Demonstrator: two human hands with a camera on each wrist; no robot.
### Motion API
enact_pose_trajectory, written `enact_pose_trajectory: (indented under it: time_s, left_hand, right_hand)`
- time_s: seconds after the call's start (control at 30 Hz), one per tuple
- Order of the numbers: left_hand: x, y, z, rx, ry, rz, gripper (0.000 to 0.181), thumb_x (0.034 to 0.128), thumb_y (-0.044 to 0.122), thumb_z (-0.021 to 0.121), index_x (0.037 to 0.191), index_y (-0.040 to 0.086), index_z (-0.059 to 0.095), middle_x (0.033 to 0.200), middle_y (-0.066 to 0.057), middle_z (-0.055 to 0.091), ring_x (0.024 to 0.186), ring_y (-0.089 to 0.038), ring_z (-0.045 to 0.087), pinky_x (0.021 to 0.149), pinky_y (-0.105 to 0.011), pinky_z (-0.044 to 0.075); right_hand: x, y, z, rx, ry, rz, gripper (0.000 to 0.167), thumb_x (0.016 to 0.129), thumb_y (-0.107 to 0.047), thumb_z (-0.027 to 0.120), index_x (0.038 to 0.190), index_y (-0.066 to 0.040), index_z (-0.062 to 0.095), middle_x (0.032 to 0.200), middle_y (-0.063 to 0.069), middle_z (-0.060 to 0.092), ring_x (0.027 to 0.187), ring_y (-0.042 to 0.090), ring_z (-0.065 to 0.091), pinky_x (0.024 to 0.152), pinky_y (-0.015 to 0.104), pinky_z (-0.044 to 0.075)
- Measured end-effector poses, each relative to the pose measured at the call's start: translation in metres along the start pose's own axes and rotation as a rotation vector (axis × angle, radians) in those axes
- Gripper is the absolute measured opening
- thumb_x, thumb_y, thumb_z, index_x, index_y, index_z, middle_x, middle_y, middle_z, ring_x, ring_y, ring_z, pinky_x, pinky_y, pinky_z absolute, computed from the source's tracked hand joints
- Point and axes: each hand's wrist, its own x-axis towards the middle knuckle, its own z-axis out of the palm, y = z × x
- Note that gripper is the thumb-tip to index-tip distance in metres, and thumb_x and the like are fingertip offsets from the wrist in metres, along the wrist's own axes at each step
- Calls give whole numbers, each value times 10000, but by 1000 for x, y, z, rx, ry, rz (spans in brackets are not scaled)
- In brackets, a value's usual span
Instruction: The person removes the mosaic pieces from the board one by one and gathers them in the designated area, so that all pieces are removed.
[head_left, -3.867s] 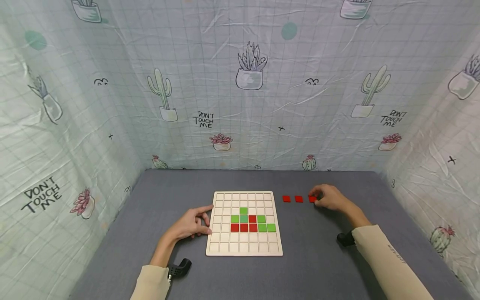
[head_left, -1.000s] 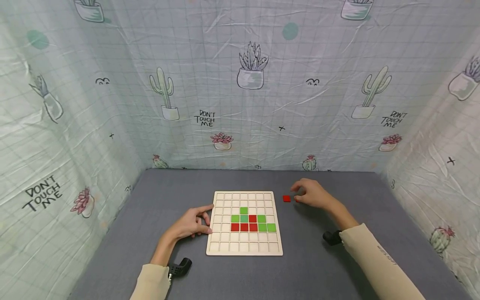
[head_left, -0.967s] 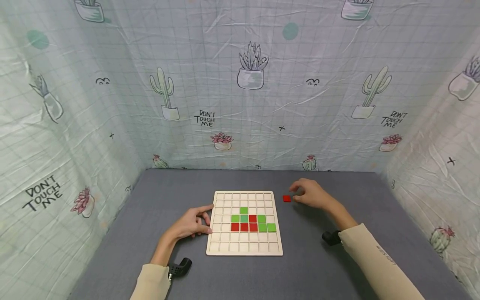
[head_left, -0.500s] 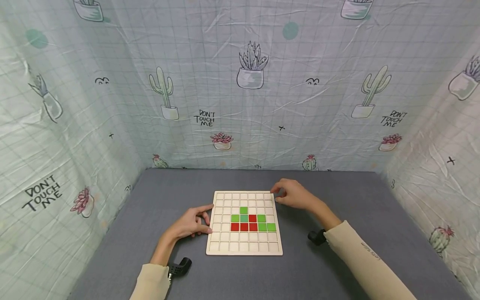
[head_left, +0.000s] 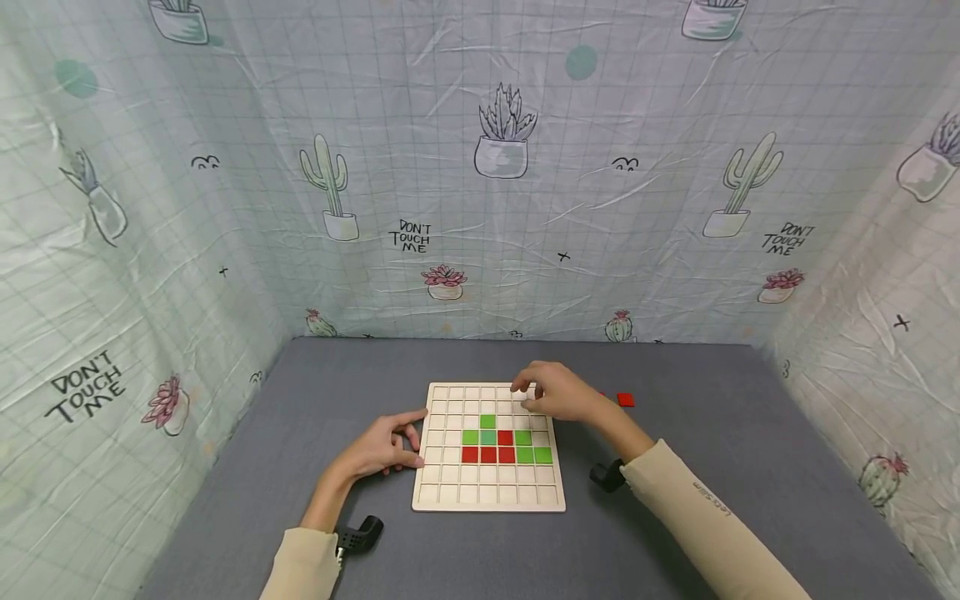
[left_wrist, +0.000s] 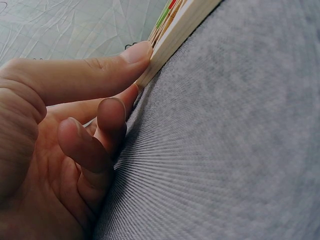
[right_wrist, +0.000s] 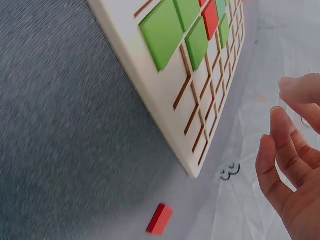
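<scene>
A pale wooden grid board lies on the grey table. Square tiles sit in its cells: several green ones, several red ones and one teal tile. My left hand touches the board's left edge with the tips of its extended thumb and index finger; the left wrist view shows the other fingers bent. Over the board's far right corner hovers my right hand. Its thumb and fingers are apart, and no tile shows between them in the right wrist view.
Right of the board lies a loose red tile. A second red tile is mostly hidden behind the right hand. Patterned cloth hangs behind the table and along both sides.
My right hand has moved left from the row of loose red tiles to above the board's far right corner, uncovering the rightmost red tile. My left hand stays at the board's edge.
</scene>
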Motion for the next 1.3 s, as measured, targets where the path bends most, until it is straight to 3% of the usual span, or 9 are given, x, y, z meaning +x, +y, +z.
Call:
enact_pose_trajectory:
  time_s: [0.43,1.07,1.3]
  left_hand:
    - [1,-1,1,0,-2,-4,886,818,139,875,1571,32,419,972,-134,642,531,-92,506,426,-285,422]
    - [-2,0,0,-3,-9,-4,883,837,144,864,1579,22,401,973,-117,640,529,-100,503,426,-289,425]
    - [-2,1,0,-5,-11,1,879,839,138,861,1579,20,401,973,-110,638,522,-94,497,429,-284,428]
  right_hand:
    - [14,-13,13,0,-40,-12,242,940,-131,729,1180,-116,762,1111,23,696,851,112,658,738,255,534]
    - [25,-32,22,56,-83,-38,238,959,-106,703,1191,-78,750,1127,125,699,800,123,637,721,277,525]
    - [28,-36,29,61,-101,-19,243,941,-86,690,1176,-85,753,1074,40,682,792,105,621,711,273,523]
